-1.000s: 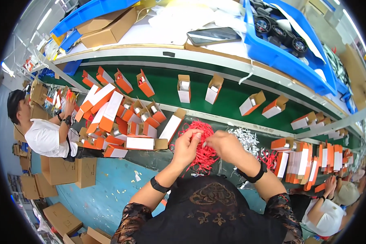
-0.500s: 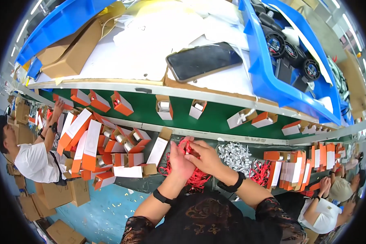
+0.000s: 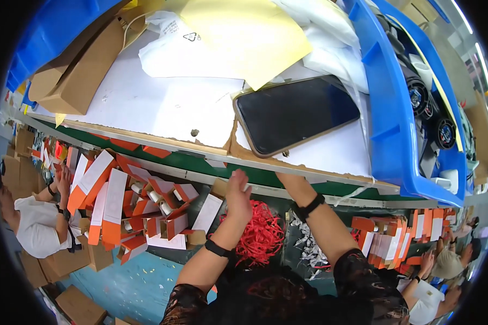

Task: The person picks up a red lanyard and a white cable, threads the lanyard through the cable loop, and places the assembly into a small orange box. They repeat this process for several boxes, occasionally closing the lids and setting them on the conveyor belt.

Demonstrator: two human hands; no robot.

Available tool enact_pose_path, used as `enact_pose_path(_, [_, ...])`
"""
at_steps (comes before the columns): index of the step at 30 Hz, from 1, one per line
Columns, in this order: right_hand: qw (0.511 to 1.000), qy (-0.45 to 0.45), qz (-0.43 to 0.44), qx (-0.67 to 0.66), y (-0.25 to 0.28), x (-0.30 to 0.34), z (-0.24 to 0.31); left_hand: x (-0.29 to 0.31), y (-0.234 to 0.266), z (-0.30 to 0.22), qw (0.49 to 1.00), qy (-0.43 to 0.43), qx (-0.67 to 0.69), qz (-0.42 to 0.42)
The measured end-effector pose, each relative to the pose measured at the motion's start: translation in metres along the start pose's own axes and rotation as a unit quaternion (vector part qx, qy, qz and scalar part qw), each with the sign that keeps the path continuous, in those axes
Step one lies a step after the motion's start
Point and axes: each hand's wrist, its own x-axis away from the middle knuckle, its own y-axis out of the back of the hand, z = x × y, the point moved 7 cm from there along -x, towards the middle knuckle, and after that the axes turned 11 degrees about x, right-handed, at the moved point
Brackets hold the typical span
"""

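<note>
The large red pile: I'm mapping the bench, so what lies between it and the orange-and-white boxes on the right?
In the head view, a silvery pile, partly hidden by the person's right forearm, then a little red material.

Both bare forearms pass over the near edge of the counter (image 3: 281,205) and lean inward toward each other. The left hand (image 3: 238,197) is raised near the far edge of the counter, with its fingers (image 3: 237,176) pointing forward, slightly spread, and no grasp is visible; its palm seems turned to the right. The right forearm (image 3: 331,233) reaches farther, so its wrist (image 3: 295,188) crosses this far edge. The right hand goes under the front edge of the shelf (image 3: 146,116), which hides the fingers there. The wrists are well apart.
</note>
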Motion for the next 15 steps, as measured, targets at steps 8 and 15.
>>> enact_pose_path(8, [0.997,0.060,-0.053,0.012,-0.036,-0.014,0.016,-0.029,0.038,-0.092,0.789,-0.391,-0.431,-0.198])
enact_pose_path(15, [0.983,0.015,0.120,0.140,-0.026,-0.015,0.039,-0.060,0.040,-0.117,0.755,-0.388,-0.487,-0.205])
